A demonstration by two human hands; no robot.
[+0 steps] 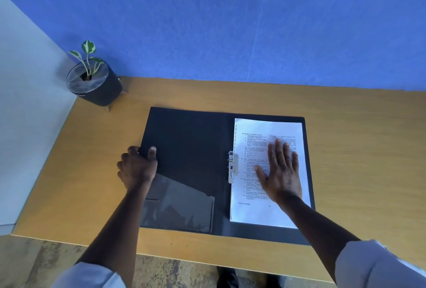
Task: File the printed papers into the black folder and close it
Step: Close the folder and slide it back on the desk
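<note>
The black folder (189,145) lies open flat on the wooden desk. A stack of printed papers (255,209) rests on its right half, beside a metal clip (232,166) at the spine. My right hand (280,173) lies flat on the papers, fingers spread. My left hand (137,166) grips the left edge of the folder's left cover, thumb on top and fingers curled under. A clear plastic pocket (182,207) sits low on the left cover.
A small potted plant (93,80) in a black pot stands at the desk's (368,149) far left corner. A blue wall rises behind the desk, a pale wall to the left. The desk's near edge runs below the folder.
</note>
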